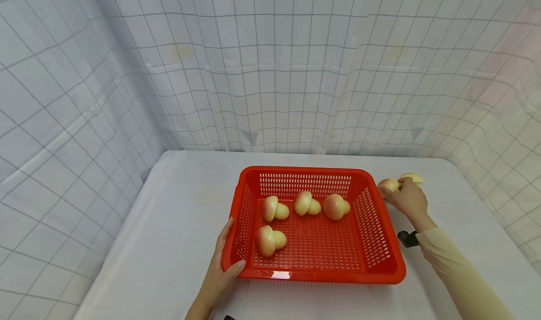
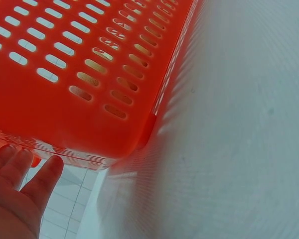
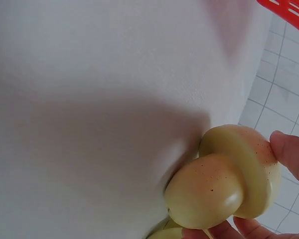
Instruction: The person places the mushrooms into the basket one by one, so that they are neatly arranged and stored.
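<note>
A red plastic basket sits on the white-covered table. Inside it lie several mushrooms with pinkish caps and pale yellow stems, smooth like models. My left hand holds the basket's near left corner, thumb on the front rim and fingers along the left side. To the right of the basket, my right hand pinches another mushroom by its cap, thumb on one side and fingers on the other. Just beyond that hand, a further pale yellow piece lies partly hidden.
White cloth walls with a dark grid stand behind and beside the table. A black strap piece shows at the right wrist. The basket's right wall rises close to the right hand.
</note>
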Demonstrator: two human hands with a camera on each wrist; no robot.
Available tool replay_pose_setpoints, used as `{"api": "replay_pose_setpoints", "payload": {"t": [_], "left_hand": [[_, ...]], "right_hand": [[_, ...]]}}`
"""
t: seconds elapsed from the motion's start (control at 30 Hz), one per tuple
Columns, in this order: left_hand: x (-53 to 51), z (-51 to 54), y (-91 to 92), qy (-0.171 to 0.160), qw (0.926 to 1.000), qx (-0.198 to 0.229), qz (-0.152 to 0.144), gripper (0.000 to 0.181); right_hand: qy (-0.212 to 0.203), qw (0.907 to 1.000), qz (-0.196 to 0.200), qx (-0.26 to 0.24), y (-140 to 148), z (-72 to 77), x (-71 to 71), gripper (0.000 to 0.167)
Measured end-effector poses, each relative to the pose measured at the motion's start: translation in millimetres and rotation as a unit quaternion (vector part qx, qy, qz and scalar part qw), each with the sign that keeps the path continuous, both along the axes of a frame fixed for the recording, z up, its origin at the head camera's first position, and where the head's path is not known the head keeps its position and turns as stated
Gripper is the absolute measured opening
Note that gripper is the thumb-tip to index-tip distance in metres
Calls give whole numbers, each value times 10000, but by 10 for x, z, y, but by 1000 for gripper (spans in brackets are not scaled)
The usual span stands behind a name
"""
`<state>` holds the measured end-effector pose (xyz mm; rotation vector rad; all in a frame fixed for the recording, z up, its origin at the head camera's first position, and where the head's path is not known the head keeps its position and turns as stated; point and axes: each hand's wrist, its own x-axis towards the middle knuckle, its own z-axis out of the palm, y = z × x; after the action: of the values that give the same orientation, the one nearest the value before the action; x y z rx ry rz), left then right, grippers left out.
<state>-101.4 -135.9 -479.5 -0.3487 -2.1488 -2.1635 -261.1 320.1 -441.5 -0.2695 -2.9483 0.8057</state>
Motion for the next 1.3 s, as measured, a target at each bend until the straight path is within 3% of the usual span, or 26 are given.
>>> {"api": "replay_pose_setpoints", "payload": {"t": [0.27, 0.63, 0.93, 1.3], "left_hand": [[-4, 17, -4, -98, 9999, 108, 24, 79], [-1, -12, -30, -44, 9998, 63, -195, 79], [-1, 11, -8, 10, 9999, 80, -60, 80], [1, 18, 5, -69, 9999, 102, -17, 80]], "right_hand": [[-72, 9999, -24, 70, 15, 1, 68, 87], [37, 9999, -84, -57, 59, -19, 165, 81], [-25, 9997, -173, -156, 103, -20, 292, 83], [553, 9982, -22, -251, 123, 102, 458, 78]]}}
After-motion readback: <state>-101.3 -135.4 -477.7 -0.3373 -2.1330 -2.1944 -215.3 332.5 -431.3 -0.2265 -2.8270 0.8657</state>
